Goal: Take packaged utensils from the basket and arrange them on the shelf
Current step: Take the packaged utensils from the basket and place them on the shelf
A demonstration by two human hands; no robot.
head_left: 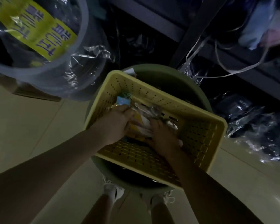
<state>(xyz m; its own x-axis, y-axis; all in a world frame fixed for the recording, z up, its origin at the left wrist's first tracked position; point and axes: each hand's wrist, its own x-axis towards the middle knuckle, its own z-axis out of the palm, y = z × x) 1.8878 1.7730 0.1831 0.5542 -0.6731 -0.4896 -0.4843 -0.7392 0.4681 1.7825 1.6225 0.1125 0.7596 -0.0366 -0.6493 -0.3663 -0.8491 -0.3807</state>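
A yellow perforated basket (200, 133) sits tilted on a round green tub (199, 92). Both my hands are inside it. My left hand (115, 122) grips the left side of a bundle of packaged utensils (142, 122) with yellow and white card backs in clear wrap. My right hand (163, 138) lies on the right part of the bundle, fingers spread over the packs; whether they curl round one is hidden. A blue-labelled pack (123, 101) lies at the basket's far left corner. The dark metal shelf (184, 36) stands beyond the basket.
A large wrapped round tub with a yellow label (37, 29) hangs at upper left. Plastic-wrapped dark goods (249, 123) lie on the floor at right. White straps (225, 62) dangle from the shelf. My feet (113, 193) stand on the tiled floor below.
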